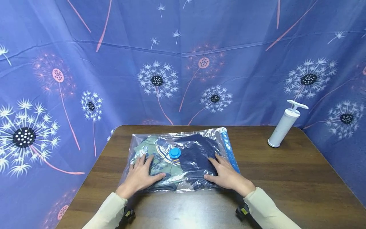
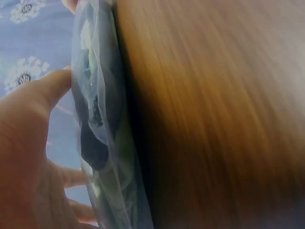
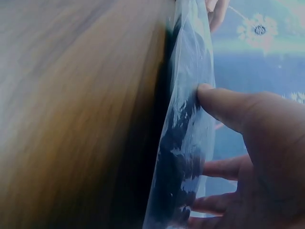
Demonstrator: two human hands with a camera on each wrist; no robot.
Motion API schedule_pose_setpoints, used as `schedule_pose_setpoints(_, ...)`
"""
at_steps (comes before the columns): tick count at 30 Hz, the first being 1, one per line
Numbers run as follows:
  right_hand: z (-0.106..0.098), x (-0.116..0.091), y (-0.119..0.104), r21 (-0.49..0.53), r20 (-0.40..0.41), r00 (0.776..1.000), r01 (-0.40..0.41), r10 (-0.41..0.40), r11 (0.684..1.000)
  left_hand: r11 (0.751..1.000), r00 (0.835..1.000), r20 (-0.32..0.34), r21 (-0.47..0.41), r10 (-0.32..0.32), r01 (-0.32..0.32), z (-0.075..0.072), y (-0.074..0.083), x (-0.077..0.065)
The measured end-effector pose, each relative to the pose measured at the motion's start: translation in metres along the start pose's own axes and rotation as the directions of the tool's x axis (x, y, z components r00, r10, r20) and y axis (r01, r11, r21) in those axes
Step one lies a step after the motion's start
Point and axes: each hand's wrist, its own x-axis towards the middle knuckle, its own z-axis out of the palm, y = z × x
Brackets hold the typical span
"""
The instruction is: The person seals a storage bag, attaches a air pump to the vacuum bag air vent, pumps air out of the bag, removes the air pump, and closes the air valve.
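Observation:
A clear vacuum storage bag lies flat on the table, with a green printed garment on its left side and dark navy clothing on its right. On its upper face sits a round blue valve cap. My left hand rests on the left part of the bag, fingers spread. On the right part, my right hand lies with its fingers spread too. A blue zip strip runs along the bag's right edge. Both wrist views show fingertips touching the plastic from above.
A white hand pump with a T-shaped handle stands at the table's back right. The brown wooden table has rounded back corners. Behind it hangs a blue curtain with dandelion prints.

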Motion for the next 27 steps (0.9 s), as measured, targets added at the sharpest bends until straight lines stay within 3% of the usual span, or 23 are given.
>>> schedule_pose_setpoints(14, -0.026, -0.035, 0.051, 0.007, -0.038, 0.999, -0.034, 0.034, 0.999, 0.993, 0.994, 0.037, -0.055, 0.105, -0.103, 0.017, 0.056, 0.006)
schedule_pose_setpoints(27, -0.025, -0.054, 0.065, 0.001, -0.091, 0.994, -0.057, 0.056, 0.998, 0.989, 0.991, 0.014, -0.08, 0.13, -0.128, 0.026, 0.081, 0.007)
